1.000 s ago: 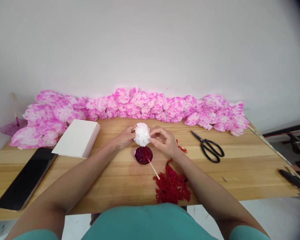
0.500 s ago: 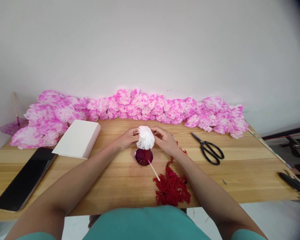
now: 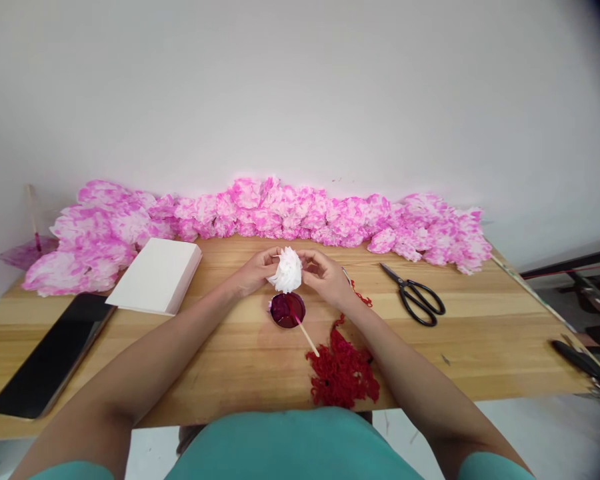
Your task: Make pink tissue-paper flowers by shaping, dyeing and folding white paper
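A white ruffled paper flower [image 3: 287,271] is held up between my two hands, over the middle of the table. My left hand [image 3: 257,272] grips it from the left, fingers closed at its edge. On the other side my right hand [image 3: 326,277] has its thumb and fingertips bent together at the flower's right edge; the exact pinch is hard to see. Just below the flower stands a small round dish [image 3: 281,312] of dark red-purple liquid. A thin wooden stick [image 3: 309,338] leans out of it toward me.
Tangled red yarn [image 3: 344,373] lies beside my right forearm. Black-handled scissors [image 3: 415,295] rest to the right, pliers-like tools [image 3: 580,360] at the far right edge. A white paper stack [image 3: 155,275] and a phone [image 3: 50,357] are left. Pink-white paper flowers [image 3: 285,212] line the wall.
The white paper flower has turned and tilted between my hands, now showing a narrower, more pointed side. My right fingers have shifted slightly along its edge. The rest of the table stays the same.
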{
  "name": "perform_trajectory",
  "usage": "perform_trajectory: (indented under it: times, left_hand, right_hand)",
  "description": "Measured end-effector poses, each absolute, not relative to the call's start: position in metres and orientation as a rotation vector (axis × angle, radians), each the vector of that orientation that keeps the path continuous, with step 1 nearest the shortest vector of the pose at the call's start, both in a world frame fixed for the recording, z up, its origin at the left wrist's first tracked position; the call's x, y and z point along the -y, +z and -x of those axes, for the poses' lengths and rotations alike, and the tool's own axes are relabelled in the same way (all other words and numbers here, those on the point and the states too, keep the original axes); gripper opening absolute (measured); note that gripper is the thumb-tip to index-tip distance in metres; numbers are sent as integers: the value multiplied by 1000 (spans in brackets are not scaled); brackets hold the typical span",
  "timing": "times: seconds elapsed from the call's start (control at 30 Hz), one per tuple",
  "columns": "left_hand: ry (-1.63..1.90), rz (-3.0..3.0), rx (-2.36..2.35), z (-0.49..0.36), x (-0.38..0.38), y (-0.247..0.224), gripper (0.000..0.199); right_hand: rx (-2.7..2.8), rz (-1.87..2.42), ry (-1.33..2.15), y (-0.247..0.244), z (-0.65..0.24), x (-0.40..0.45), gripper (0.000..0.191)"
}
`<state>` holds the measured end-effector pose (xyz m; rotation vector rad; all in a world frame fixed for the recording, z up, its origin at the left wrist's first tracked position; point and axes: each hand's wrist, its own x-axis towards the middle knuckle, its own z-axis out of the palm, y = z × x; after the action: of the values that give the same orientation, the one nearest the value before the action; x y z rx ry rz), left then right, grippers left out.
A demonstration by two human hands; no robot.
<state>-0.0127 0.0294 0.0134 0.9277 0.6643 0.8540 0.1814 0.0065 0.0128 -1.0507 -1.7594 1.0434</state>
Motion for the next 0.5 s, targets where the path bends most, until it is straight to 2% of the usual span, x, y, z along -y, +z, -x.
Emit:
perform_trajectory:
  times: [0.13,0.33,0.5]
  left_hand:
    - [835,-947,-662,13,-30,12,43]
    - [839,-965,-669,14,-30,13,46]
    - [865,-977,-699,13,-30,14,44]
  right_hand:
    - [1764,1052,1090,15,-180,-5,42]
    - [1803,997,967,33,-178,3,14]
    - [1666,978,925,43,-192,-3,22]
